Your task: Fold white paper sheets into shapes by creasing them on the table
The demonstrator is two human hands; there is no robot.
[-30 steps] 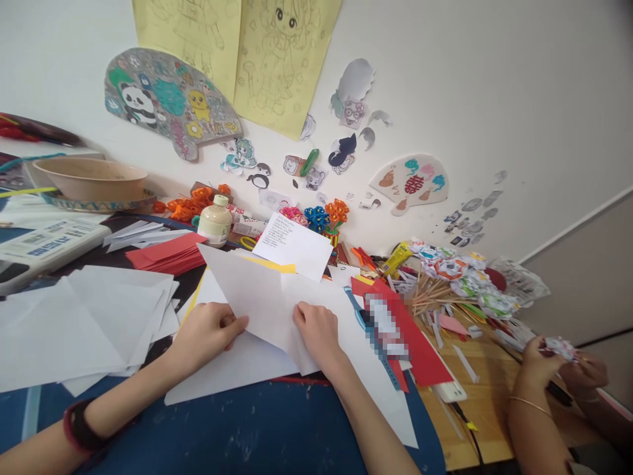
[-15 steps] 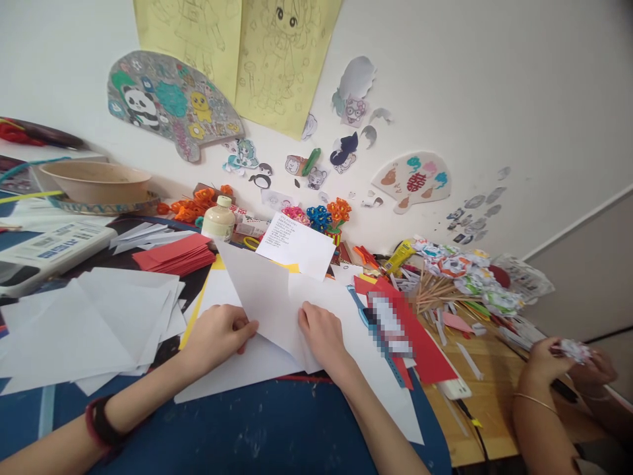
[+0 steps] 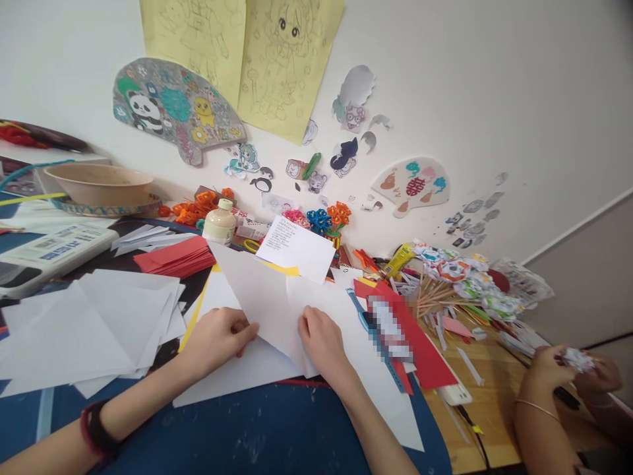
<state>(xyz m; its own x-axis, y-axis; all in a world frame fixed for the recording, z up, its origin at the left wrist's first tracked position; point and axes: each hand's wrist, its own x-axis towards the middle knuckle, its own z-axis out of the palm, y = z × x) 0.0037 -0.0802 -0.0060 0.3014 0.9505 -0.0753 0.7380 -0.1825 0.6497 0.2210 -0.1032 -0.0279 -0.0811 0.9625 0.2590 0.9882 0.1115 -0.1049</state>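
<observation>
The left hand (image 3: 220, 333) aptly pinches the left edge of the light, crease-prone white sheet (image 3: 264, 307); the right hand (image 3: 324, 343), fingers curled, apparently presses its right.

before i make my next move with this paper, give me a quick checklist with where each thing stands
1. Left hand on the lifted white sheet: ok, at its lower edge.
2. Right hand on the paper: ok, beside the crease.
3. Right fingertips' grip: cannot tell, partly hidden.
4. Area free of other paper: not ok, yellow paper pokes out behind.
5. Bottle upright and capped: ok.
6. Other person's hands well apart from yours: ok, off to the right.
</observation>
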